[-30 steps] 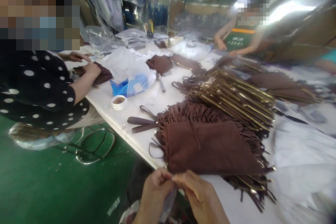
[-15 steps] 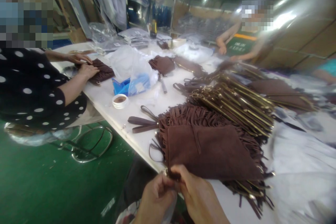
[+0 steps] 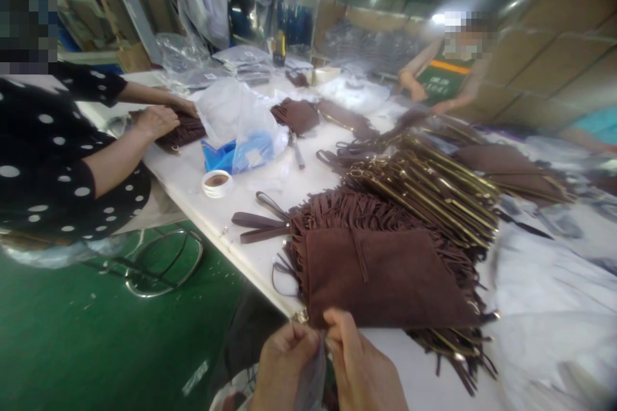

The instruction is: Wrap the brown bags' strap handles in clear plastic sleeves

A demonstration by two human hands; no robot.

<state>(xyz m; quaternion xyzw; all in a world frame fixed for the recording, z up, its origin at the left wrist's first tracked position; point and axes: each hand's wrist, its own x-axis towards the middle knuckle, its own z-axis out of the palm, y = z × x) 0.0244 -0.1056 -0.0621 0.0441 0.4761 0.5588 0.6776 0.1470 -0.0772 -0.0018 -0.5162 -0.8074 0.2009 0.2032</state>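
A flat brown suede-like pouch point(image 3: 376, 276) lies on top of a stack of fringed brown bags point(image 3: 357, 209) at the table's front edge. Below its near left corner, by a small metal fitting point(image 3: 301, 316), are both my hands. My left hand point(image 3: 288, 359) is closed in a pinch, thumb against forefinger. Close beside it, my right hand point(image 3: 359, 356) is also pinched, its forefinger bent near the pouch's lower edge. What the fingertips hold is too small and hidden to name. Some thin greyish, see-through material point(image 3: 315, 369) hangs between the hands.
Brown bags with gold zips point(image 3: 429, 189) are piled behind the pouch. White sheeting point(image 3: 544, 308) lies at right. A round white tub point(image 3: 216, 184) and a blue tape dispenser point(image 3: 224, 155) under plastic stand left. A co-worker in polka dots point(image 3: 48, 160) handles a fringed bag point(image 3: 183, 131).
My fingers have come slightly apart and lower at the pouch's corner, baring the metal fitting more. The polka-dot co-worker's hands have shifted on their bag. The view has turned slightly.
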